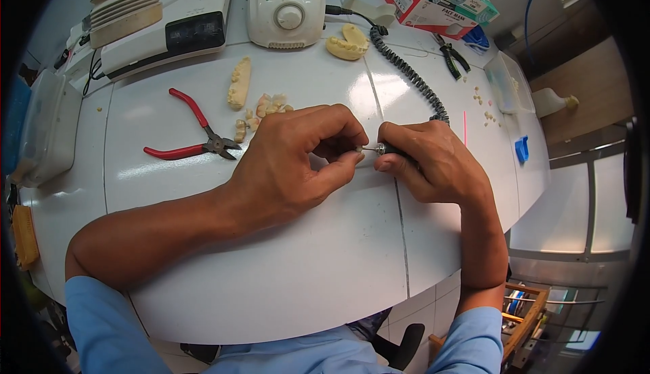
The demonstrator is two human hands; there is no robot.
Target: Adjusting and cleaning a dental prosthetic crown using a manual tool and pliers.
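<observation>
My right hand (pixel 433 161) is wrapped around a rotary handpiece (pixel 382 148), whose metal nose and thin bur point left. A black coiled cord (pixel 409 73) runs from near this hand back to a white control box (pixel 288 8) with a round knob. Thumb and forefinger of my left hand (pixel 298 154) are pinched around a tiny piece (pixel 359 149) at the bur's tip. Fingers cover most of that piece, so its kind is unclear. Behind the left hand lie several cream dental model pieces (pixel 271 104) and a longer tooth-row cast (pixel 239 84).
Red-handled cutters (pixel 203 134) lie open left of my left hand. Farther back are a yellowish dental cast (pixel 348 42), black pliers (pixel 451 56) and a mask box (pixel 440 2). Small tooth-like bits (pixel 489 113), a pink stick (pixel 465 129) and a blue clip-like piece (pixel 521 149) are at right.
</observation>
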